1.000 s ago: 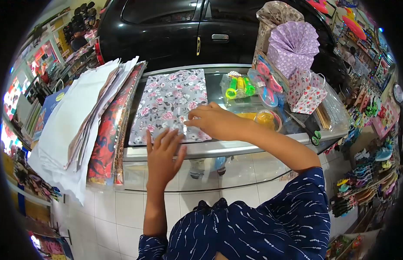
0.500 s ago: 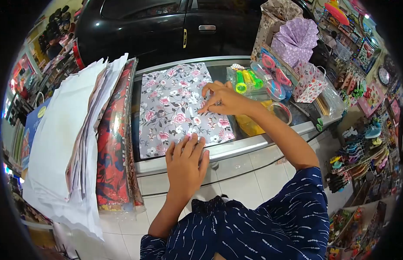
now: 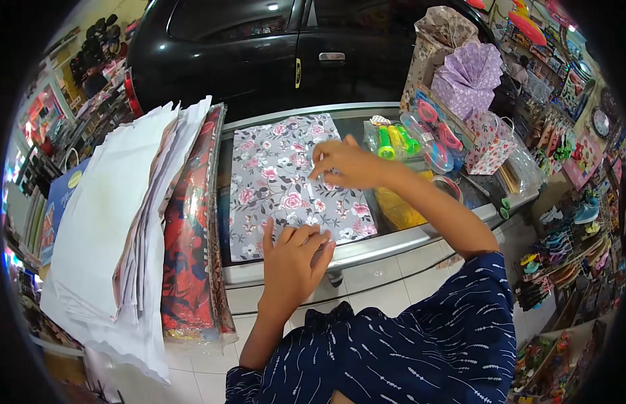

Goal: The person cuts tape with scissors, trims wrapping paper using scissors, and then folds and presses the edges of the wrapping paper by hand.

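A sheet of grey floral wrapping paper (image 3: 272, 195), printed with pink roses and white flowers, lies flat on the glass counter (image 3: 233, 277). At its near edge rests my left hand (image 3: 294, 262), fingers spread with the tips on the paper. My right hand (image 3: 350, 165) is over the right half of the paper, fingers bent inward and tips drawn together close to the surface. Whatever may be between those fingertips is too small to make out. Just below them shows a short pale strip (image 3: 310, 191) on the paper.
Left stand stacked white paper sheets (image 3: 118, 215) and plastic-wrapped red patterned sheets (image 3: 186, 249). Right are yellow-green tubes (image 3: 394, 140), pink swim goggles (image 3: 439, 124), a yellow packet (image 3: 402, 207), scissors (image 3: 493, 196), a heart-print bag (image 3: 489, 145) and a purple paper fan (image 3: 466, 77). Behind is a black car (image 3: 239, 71).
The view has shifted, so the counter sits slightly lower and farther right. My right hand's fingers have curled in more over the paper. My left hand stays at the near edge.
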Demonstrator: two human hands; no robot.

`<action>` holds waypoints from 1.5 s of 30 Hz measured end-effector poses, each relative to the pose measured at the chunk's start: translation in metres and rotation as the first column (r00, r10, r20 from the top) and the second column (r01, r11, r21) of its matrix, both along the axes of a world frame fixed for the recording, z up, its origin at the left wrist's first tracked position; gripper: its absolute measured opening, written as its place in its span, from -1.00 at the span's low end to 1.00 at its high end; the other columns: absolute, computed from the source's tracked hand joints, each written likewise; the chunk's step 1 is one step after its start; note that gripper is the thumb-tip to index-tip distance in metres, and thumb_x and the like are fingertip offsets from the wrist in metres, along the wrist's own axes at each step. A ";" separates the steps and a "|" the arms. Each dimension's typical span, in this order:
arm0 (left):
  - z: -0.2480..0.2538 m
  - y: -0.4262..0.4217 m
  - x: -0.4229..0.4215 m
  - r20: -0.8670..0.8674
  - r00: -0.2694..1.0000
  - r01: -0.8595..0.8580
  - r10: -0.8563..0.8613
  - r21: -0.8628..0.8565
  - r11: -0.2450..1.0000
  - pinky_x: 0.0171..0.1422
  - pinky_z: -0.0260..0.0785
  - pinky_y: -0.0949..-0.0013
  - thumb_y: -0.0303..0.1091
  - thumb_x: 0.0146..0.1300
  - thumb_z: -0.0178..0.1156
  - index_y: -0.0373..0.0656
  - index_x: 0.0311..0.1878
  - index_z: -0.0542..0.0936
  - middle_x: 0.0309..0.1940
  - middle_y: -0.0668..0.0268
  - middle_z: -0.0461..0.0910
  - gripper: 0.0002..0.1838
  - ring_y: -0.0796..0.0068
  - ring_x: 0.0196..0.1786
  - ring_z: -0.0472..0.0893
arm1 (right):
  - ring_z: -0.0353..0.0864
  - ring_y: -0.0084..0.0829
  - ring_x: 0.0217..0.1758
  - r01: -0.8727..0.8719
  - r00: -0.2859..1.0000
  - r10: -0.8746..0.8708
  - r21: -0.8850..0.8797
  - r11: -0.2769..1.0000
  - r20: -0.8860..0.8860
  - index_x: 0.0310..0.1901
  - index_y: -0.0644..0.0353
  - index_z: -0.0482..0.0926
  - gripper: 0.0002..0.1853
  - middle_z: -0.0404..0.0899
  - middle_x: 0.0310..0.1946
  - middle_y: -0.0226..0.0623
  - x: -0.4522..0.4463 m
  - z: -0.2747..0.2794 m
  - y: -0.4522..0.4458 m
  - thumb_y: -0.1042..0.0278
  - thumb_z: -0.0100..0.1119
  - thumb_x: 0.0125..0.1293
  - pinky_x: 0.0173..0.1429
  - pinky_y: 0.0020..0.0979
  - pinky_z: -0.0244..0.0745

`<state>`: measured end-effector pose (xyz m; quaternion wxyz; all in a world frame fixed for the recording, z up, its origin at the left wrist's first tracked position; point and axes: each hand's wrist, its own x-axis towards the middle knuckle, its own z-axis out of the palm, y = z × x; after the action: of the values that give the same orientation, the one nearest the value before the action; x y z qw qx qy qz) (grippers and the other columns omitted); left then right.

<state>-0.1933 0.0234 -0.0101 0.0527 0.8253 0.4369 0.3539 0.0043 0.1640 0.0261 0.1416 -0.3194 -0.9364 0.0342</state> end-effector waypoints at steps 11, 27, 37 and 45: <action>-0.006 0.001 -0.005 -0.017 0.999 0.034 -0.033 0.004 0.999 0.38 -0.02 -0.12 -0.26 0.12 0.25 -0.05 -0.11 0.60 -0.06 0.33 0.50 -0.74 0.29 0.04 0.45 | 0.41 -0.12 0.14 -0.058 0.998 0.054 0.122 0.991 0.037 0.21 0.26 0.33 -0.48 0.38 0.06 -0.07 0.003 -0.026 -0.052 0.56 0.02 0.14 0.29 -0.15 0.22; 0.003 -0.012 -0.037 0.192 0.942 -0.288 0.277 0.030 0.957 0.47 -0.32 -0.17 -0.37 0.02 0.31 -0.09 0.08 0.47 0.26 0.15 0.31 -0.51 0.09 0.35 0.24 | 0.39 -0.12 0.19 0.119 0.947 -0.160 -0.159 0.980 -0.278 -0.01 0.27 0.51 -0.63 0.43 0.09 -0.09 0.037 -0.011 -0.104 0.17 0.10 0.29 0.25 -0.25 0.30; 0.001 -0.004 -0.046 0.160 0.981 -0.113 0.105 0.036 0.993 0.28 0.26 0.20 -0.43 -0.02 0.38 -0.15 -0.03 0.57 0.12 0.14 0.47 -0.58 0.09 0.25 0.39 | 0.45 -0.14 0.14 0.164 0.828 -0.136 0.003 0.986 -0.544 -0.02 0.20 0.54 -0.71 0.50 0.04 -0.15 0.040 -0.003 -0.122 0.33 0.18 0.24 0.20 -0.26 0.35; -0.005 -0.009 -0.047 0.202 0.979 -0.032 0.014 0.088 0.996 0.18 0.38 0.23 -0.67 -0.08 0.26 -0.18 -0.12 0.61 0.03 0.17 0.54 -0.63 0.16 0.18 0.48 | 0.50 -0.14 0.08 0.127 0.879 -0.095 0.037 0.991 -0.467 -0.11 0.24 0.54 -0.71 0.53 -0.01 -0.15 0.064 -0.018 -0.131 0.62 0.10 0.08 0.20 -0.23 0.35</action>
<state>-0.2402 0.0148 -0.0152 0.0548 0.7816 0.4224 0.4558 0.0684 0.0332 0.0077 0.3738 -0.3502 -0.8560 0.0702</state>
